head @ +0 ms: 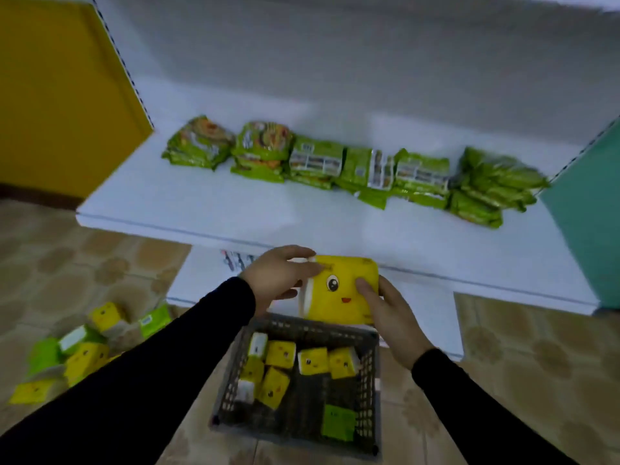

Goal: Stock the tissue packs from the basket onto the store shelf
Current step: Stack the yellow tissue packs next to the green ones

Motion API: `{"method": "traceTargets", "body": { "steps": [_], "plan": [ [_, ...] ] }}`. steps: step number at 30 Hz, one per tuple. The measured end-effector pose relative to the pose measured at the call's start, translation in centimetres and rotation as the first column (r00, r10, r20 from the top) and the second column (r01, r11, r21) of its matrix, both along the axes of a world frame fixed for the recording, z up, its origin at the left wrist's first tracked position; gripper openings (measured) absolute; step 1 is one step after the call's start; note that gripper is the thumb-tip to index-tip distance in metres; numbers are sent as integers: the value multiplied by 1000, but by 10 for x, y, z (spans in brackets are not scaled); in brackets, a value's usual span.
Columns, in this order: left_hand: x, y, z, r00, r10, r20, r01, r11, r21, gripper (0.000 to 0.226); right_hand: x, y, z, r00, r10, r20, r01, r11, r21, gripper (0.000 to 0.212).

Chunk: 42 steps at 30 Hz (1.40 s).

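Both hands hold a yellow tissue pack (342, 290) with a cartoon face, just above the far rim of the grey basket (370, 380) and in front of the white shelf's (235, 203) front edge. My left hand (281, 273) grips its left end, fingers over the top. My right hand (391, 313) grips its right side, thumb on the face. Several small yellow tissue packs (312, 360) and one green pack (338, 421) lie in the basket on the floor.
A row of green snack packets (335, 162) lies along the back of the shelf. Loose yellow and green packs (84, 350) are scattered on the tiled floor at left. A yellow panel (60, 95) flanks the shelf's left side, a teal panel (590, 209) its right.
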State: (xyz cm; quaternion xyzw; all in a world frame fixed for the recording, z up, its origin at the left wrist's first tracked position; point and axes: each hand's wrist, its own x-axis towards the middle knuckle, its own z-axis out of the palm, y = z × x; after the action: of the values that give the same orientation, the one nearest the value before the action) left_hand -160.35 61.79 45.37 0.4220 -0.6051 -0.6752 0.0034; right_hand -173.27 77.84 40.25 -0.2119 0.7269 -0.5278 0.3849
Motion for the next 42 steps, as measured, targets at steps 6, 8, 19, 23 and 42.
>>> {"method": "traceTargets", "body": {
  "steps": [6,8,19,23,42],
  "plan": [
    [0,11,180,967,-45,-250,-17,971,-239,39,3,10,187,999,-20,-31,12,974,-226,14],
    [1,13,226,946,-49,-320,-57,947,-315,41,6,13,238,992,-51,-113,17,959,-282,15],
    [-13,21,387,840,-22,-543,-279,840,-465,30,18,2,403,843,-363,-398,145,865,-481,23],
    [-39,22,416,828,-138,-543,-172,860,-481,28,2,8,434,805,-461,-374,246,832,-498,31],
    [-274,37,487,944,-314,-99,85,523,-848,70,-262,0,487,916,-326,-234,180,855,-486,27]
  ]
}}
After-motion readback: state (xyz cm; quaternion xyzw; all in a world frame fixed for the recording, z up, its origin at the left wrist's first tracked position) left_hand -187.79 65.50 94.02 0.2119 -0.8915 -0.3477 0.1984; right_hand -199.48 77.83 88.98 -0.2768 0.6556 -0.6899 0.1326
